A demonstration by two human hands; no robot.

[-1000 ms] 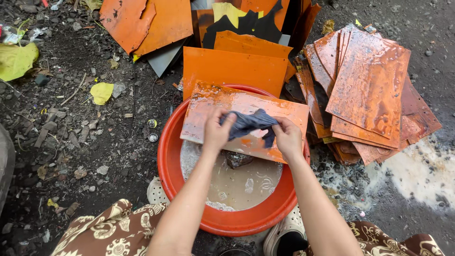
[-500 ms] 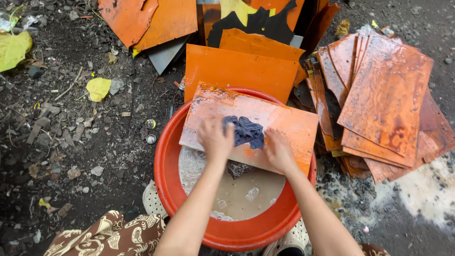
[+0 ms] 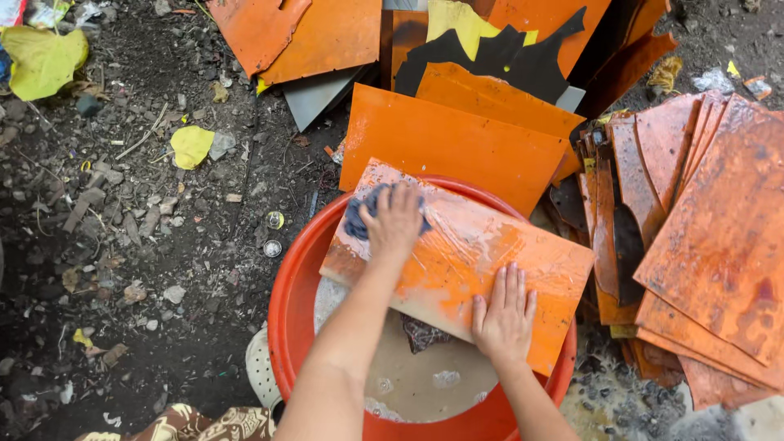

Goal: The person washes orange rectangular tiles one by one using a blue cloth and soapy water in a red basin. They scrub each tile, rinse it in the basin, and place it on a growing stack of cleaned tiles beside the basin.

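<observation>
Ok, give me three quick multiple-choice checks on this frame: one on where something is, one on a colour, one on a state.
1. Where does the dark cloth lie?
A. on the dirt ground
B. under the left hand, on the orange sheet
C. sunk in the basin water

2. What colour is the basin?
A. red-orange
B. blue
C. white

3. How does the right hand sit?
A. clenched around the cloth
B. lifted clear of the sheet
C. flat, fingers spread, on the sheet's near edge

Key: 1 B, the cloth shows from under the left hand's fingers at the sheet's far left corner. 2 A, its rim shows red-orange around the murky water. 3 C, the palm lies down on the wet sheet, holding nothing.
</observation>
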